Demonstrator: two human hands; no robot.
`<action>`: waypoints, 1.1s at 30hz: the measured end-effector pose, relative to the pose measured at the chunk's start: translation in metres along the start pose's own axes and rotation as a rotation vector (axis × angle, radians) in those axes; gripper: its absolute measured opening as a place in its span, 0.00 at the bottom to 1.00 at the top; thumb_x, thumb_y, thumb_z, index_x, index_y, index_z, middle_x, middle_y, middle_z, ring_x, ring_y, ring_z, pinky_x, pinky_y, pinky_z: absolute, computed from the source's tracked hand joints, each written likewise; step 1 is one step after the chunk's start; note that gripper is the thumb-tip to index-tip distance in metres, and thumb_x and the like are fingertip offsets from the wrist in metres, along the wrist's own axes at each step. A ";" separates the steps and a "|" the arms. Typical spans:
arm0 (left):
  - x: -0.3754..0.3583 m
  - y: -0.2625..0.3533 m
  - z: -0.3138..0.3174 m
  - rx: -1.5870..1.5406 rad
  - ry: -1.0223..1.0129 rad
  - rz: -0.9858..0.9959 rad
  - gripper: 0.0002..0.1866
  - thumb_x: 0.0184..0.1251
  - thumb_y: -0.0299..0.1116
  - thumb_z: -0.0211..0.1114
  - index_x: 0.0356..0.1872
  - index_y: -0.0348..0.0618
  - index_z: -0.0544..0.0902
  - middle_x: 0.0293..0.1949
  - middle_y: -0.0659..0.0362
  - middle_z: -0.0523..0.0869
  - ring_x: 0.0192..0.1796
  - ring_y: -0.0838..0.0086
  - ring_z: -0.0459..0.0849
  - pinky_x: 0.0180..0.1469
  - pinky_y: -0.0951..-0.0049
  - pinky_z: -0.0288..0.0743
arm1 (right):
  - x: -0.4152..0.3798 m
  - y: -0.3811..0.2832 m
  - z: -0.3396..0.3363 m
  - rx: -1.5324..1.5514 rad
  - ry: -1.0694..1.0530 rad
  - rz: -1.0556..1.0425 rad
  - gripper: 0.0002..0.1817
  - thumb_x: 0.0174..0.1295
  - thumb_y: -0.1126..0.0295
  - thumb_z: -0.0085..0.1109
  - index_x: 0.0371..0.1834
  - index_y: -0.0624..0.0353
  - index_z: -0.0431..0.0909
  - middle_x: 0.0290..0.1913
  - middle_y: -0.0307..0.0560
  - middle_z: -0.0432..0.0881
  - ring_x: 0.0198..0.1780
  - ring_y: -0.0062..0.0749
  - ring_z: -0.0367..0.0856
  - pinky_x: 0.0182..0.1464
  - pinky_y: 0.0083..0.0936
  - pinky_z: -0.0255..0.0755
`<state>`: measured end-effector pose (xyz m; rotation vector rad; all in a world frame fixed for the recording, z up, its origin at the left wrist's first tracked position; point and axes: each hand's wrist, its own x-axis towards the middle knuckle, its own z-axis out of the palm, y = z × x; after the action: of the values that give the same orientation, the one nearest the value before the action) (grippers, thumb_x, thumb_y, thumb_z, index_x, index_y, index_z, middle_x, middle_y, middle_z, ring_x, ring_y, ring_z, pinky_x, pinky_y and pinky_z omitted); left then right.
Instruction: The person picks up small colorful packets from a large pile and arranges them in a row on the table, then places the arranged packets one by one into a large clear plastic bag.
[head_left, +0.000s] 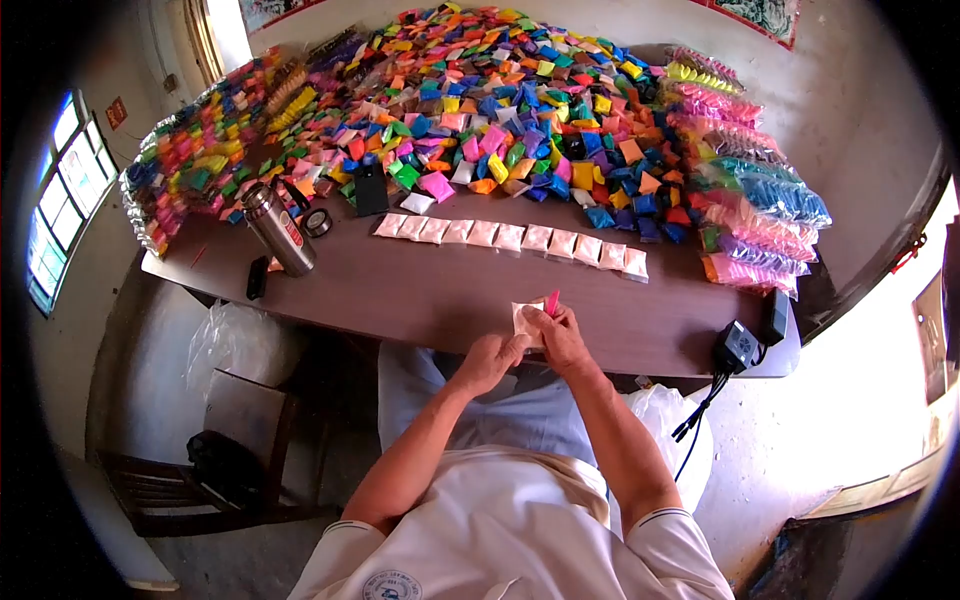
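Observation:
Near the front edge of the table, a small pale packet point(523, 314) is held up between my hands. My right hand point(562, 342) is closed on it, its thumb lying across the packet's face. A bright pink object point(552, 301) sticks up from the same hand; its kind is too small to make out. My left hand point(489, 364) is closed at the packet's lower left, fingertips pressed against it. Beyond my hands, a slightly slanting row of several similar pale packets point(508, 237) lies flat on the brown table point(420, 290).
A large heap of colourful packets point(500, 110) covers the back. Bundled clear bags of packets point(760, 195) are stacked at right. A steel flask point(279, 229), its lid point(317, 222) and a black phone point(370, 190) stand at left. A black device with cables point(737, 347) sits at the right corner.

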<state>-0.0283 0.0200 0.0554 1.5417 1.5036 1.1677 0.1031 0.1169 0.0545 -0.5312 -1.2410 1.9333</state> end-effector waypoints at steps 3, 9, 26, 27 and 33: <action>0.002 -0.018 0.003 -0.061 0.029 0.030 0.30 0.72 0.59 0.47 0.23 0.41 0.74 0.19 0.58 0.74 0.25 0.67 0.74 0.32 0.66 0.67 | -0.005 -0.012 0.008 0.071 0.024 0.022 0.12 0.68 0.67 0.54 0.34 0.66 0.79 0.26 0.44 0.82 0.25 0.27 0.81 0.27 0.23 0.75; 0.000 0.000 0.002 -0.020 0.017 0.032 0.30 0.73 0.59 0.46 0.24 0.41 0.74 0.20 0.57 0.75 0.26 0.66 0.75 0.33 0.66 0.67 | -0.005 -0.017 0.009 -0.035 -0.106 0.067 0.13 0.68 0.67 0.54 0.32 0.67 0.78 0.24 0.47 0.81 0.22 0.30 0.81 0.25 0.25 0.75; -0.002 0.007 -0.004 -0.059 -0.004 0.007 0.30 0.74 0.56 0.49 0.21 0.38 0.74 0.22 0.61 0.76 0.28 0.74 0.73 0.35 0.71 0.68 | -0.015 -0.020 0.006 -0.068 -0.147 0.079 0.11 0.66 0.69 0.59 0.29 0.65 0.82 0.24 0.42 0.82 0.24 0.26 0.81 0.29 0.23 0.76; -0.001 0.006 -0.004 -0.038 -0.005 -0.011 0.31 0.74 0.57 0.49 0.22 0.38 0.74 0.22 0.61 0.76 0.28 0.74 0.73 0.35 0.71 0.68 | -0.014 -0.018 0.006 -0.049 -0.147 0.064 0.10 0.65 0.69 0.59 0.29 0.65 0.82 0.25 0.42 0.82 0.24 0.26 0.81 0.29 0.23 0.76; 0.003 -0.007 -0.003 -0.105 0.013 0.059 0.30 0.73 0.58 0.47 0.23 0.40 0.74 0.20 0.58 0.74 0.26 0.70 0.73 0.33 0.68 0.68 | -0.010 -0.018 0.003 0.003 -0.096 0.106 0.09 0.64 0.70 0.60 0.29 0.64 0.81 0.26 0.42 0.83 0.25 0.25 0.82 0.28 0.22 0.76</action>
<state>-0.0339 0.0234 0.0503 1.5195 1.3908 1.2719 0.1141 0.1116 0.0714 -0.5175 -1.2931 2.0696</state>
